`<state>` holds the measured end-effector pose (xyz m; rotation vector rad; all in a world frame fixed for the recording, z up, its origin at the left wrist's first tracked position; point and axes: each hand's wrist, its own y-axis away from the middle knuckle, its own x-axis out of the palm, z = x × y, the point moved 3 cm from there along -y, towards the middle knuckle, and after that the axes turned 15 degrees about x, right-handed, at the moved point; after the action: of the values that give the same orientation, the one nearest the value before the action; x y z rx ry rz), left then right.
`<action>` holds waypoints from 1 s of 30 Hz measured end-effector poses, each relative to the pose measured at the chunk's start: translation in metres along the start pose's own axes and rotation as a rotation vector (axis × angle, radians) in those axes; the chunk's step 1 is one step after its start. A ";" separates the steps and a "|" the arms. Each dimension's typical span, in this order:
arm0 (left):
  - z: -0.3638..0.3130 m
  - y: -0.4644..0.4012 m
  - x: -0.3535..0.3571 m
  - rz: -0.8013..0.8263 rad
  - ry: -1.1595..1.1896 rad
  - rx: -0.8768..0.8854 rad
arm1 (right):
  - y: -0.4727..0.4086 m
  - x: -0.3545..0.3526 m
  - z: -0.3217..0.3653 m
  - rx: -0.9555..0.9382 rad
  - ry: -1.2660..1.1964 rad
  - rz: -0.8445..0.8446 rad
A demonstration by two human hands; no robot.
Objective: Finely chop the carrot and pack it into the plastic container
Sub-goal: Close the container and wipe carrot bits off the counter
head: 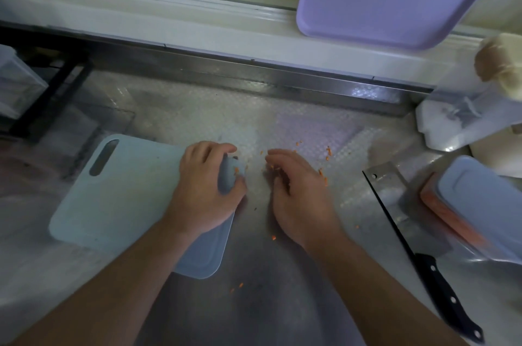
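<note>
Steel tabletop [282,275], dimpled, carries orange carrot bits [324,176] mid-surface. The left hand [206,190] grips the pale board's [113,204] right edge; the right hand [296,190] curls, pinching bits. The lidded container [480,204] sits at the right edge.

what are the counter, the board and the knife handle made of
Counter: looks like stainless steel, grey with a sheen and an embossed pattern. Board: probably plastic, pale blue, smooth and matte, with a moulded handle slot. Knife handle: dark, likely plastic or wood, with pale metal rivets.
</note>
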<state>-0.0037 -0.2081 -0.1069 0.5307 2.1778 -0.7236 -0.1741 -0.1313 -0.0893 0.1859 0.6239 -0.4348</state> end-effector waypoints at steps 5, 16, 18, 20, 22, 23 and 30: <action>-0.012 -0.004 -0.014 -0.167 0.152 0.064 | -0.025 0.030 0.033 0.423 -0.367 0.344; -0.011 -0.007 -0.012 -0.206 0.208 0.027 | -0.017 0.017 0.028 0.741 -0.701 0.618; -0.013 -0.007 -0.010 -0.200 0.214 0.039 | -0.016 0.014 0.027 0.733 -0.658 0.583; -0.016 -0.008 -0.008 -0.185 0.227 0.042 | -0.017 0.016 0.029 0.666 -0.493 0.491; -0.018 -0.009 -0.007 -0.184 0.242 0.027 | -0.020 0.022 0.031 0.526 -0.246 0.378; -0.017 -0.010 -0.007 -0.187 0.245 0.021 | -0.020 0.024 0.033 0.458 -0.142 0.332; -0.012 -0.012 -0.002 -0.179 0.196 0.022 | -0.016 0.009 0.012 0.411 -0.155 0.254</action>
<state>-0.0155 -0.2101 -0.0945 0.4368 2.4253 -0.8210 -0.1689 -0.1520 -0.0857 0.6101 0.3463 -0.3233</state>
